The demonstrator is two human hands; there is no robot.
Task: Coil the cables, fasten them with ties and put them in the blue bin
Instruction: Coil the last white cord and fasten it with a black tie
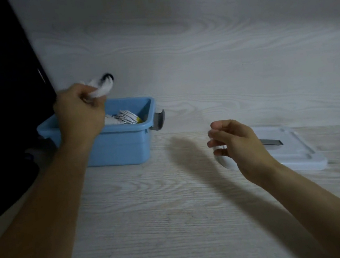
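We find the left hand pinching a white coiled cable above the blue bin, right hand loosely curled; we judge it light, floppy, best held across the tie.

No text to read anywhere here. The blue bin carries no label or brand on its wall, and the pale lid lying on the counter shows only moulded ridges, no lettering. The coiled cables in the bin have dark stripes and a spot of yellow, but nothing that resolves into letters or numbers. The white bundle in the left hand is blurred by motion; any marking on it cannot be made out.
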